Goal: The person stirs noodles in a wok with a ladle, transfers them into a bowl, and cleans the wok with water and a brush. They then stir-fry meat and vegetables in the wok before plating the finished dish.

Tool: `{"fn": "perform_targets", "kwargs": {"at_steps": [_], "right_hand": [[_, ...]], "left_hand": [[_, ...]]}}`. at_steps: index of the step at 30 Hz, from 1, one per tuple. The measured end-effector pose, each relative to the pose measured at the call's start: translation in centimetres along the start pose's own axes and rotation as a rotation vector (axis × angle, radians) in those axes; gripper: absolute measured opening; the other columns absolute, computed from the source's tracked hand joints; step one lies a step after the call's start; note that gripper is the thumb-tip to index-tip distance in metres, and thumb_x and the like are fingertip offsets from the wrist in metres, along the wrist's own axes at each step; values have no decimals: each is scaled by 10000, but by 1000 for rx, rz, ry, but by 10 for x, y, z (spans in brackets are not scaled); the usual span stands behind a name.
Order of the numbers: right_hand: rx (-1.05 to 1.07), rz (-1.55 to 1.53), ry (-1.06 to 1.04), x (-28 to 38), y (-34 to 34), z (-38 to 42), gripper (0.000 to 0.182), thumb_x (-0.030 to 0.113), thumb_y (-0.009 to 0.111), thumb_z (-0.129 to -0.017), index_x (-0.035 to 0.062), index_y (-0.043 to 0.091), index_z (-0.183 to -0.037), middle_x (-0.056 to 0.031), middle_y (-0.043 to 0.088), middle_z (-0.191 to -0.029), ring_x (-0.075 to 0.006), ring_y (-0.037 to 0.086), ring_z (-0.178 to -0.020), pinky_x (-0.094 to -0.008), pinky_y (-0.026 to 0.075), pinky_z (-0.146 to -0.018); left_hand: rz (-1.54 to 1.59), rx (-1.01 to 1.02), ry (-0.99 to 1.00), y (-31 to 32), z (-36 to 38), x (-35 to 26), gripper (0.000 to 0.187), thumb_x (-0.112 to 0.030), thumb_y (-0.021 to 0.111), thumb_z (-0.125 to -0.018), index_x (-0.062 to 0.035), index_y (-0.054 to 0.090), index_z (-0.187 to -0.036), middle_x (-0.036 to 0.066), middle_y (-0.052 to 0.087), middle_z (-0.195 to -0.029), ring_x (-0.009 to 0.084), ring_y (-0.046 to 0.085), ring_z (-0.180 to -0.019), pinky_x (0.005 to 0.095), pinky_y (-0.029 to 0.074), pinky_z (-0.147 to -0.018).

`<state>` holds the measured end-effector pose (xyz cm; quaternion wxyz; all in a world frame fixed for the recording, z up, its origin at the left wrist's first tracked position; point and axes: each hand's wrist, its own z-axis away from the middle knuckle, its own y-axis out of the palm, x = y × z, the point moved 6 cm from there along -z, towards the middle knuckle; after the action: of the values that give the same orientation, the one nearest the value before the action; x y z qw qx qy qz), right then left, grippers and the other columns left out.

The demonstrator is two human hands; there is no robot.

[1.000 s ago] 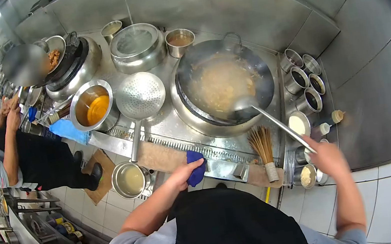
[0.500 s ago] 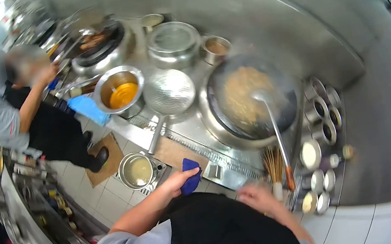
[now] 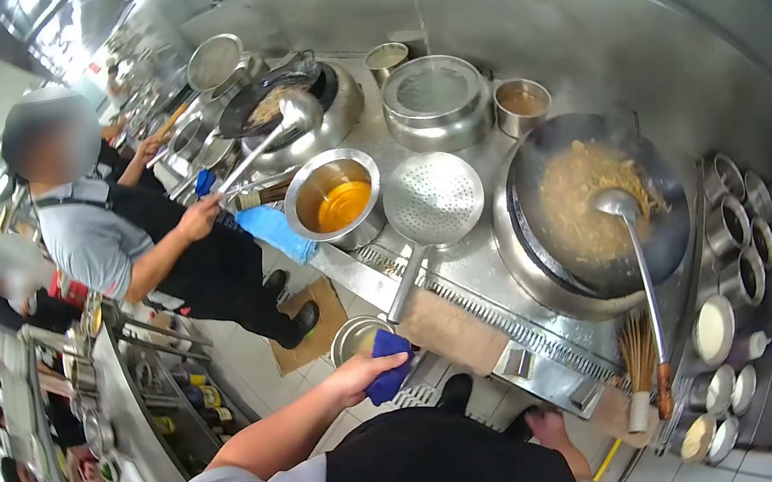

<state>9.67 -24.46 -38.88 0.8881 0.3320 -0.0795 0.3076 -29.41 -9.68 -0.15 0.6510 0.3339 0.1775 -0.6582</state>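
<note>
A folded dark blue cloth (image 3: 388, 368) is gripped in my left hand (image 3: 356, 375), above a pot of pale liquid (image 3: 357, 337). Low by the stove's front edge is my right hand (image 3: 549, 428); its fingers are partly hidden and I see nothing in it. In front of me a large wok (image 3: 549, 261) holds steaming, brownish strips of food (image 3: 587, 186). A ladle (image 3: 616, 203) rests with its bowl in that food. Its wooden-ended handle leans out over the front edge, beside a bamboo wok brush (image 3: 636, 353). Neither hand touches the ladle.
A perforated strainer (image 3: 433, 196) lies beside a metal pot of orange liquid (image 3: 295, 200). Behind stands a lidded pot (image 3: 440, 123). Several seasoning containers (image 3: 714, 330) line the right side. At the left, a co-worker (image 3: 133, 219) holds a ladle over another wok (image 3: 237, 113).
My view has swung left. My right hand has dropped lower, away from the ladle handle and brush. The cloth stays in my left hand. The co-worker's ladle now shows over their wok.
</note>
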Motion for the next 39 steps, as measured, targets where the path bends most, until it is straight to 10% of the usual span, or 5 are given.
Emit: {"fn": "perform_targets", "kwargs": {"at_steps": [15, 22, 27, 32, 39], "right_hand": [[-178, -491, -275, 8, 66, 17, 170, 201, 548, -868, 117, 620, -997, -46, 652, -859, -219, 645, -777, -341, 528, -597], [556, 1430, -14, 85, 278, 237, 241, 212, 548, -883, 28, 643, -1007, -83, 671, -813, -173, 647, -643, -297, 534, -569], [-737, 2041, -1537, 270, 366, 310, 323, 114, 532, -819, 48, 551, -1135, -169, 549, -858, -338, 569, -671, -453, 481, -622], [-719, 2072, -612, 319, 309, 258, 614, 71, 548, -835, 29, 336, -1410, -278, 587, -1098, -412, 605, -970, -454, 473, -867], [-605, 1638, -1218, 417, 295, 208, 496, 70, 567, -813, 30, 487, -1300, -232, 657, -1018, -355, 654, -908, -382, 509, -796]], "left_hand": [[-86, -18, -96, -29, 6, -6, 449, -338, 711, -826, -49, 542, -1125, 30, 588, -915, 124, 569, -778, 283, 493, -646], [-65, 152, -48, 4, -23, -17, 435, -305, 714, -833, -46, 551, -1142, 32, 605, -925, 135, 585, -789, 282, 502, -691], [343, 475, -170, 38, -50, -1, 420, -414, 651, -863, -61, 584, -1081, 35, 622, -870, 130, 595, -720, 252, 491, -610], [216, 344, 10, 60, -57, -2, 415, -414, 650, -865, -65, 588, -1080, 21, 614, -842, 112, 580, -679, 234, 469, -579], [213, 258, 45, 68, -46, 12, 442, -444, 643, -862, -72, 587, -1095, -9, 594, -835, 98, 562, -689, 246, 460, -599]]}}
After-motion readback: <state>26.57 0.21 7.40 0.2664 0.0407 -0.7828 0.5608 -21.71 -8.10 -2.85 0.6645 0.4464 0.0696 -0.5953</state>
